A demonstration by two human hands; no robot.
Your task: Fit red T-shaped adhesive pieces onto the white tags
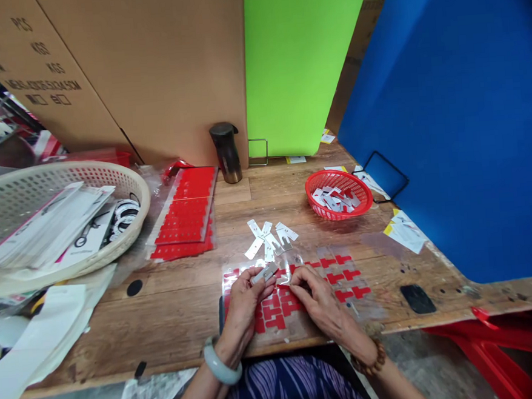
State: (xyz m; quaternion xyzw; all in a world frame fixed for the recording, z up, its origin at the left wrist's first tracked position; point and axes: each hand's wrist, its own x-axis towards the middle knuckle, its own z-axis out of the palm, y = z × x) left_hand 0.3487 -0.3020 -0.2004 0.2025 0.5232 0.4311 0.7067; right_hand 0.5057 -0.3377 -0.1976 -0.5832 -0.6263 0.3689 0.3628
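Observation:
My left hand (243, 304) grips a small flat silver metal plate (266, 273) between thumb and fingers. My right hand (321, 299) is pinched at the upper middle of a clear sheet with red T-shaped stickers (274, 314); a bit of red shows at the fingertips, apparently a sticker. Both hands are just above this sheet, close together. Beyond them lies a loose pile of similar metal plates (268, 236), some with notched ends. To the right, a red plastic basket (339, 209) holds more plates, some with red on them.
A large cream basket (143, 226) with printed cards stands at the left. Beside it lie stacked red sticker sheets (189, 208). A dark bottle (227, 153) stands at the back, before cardboard (171, 78) and a green panel (297, 63). A blue panel (461, 131) rises at the right.

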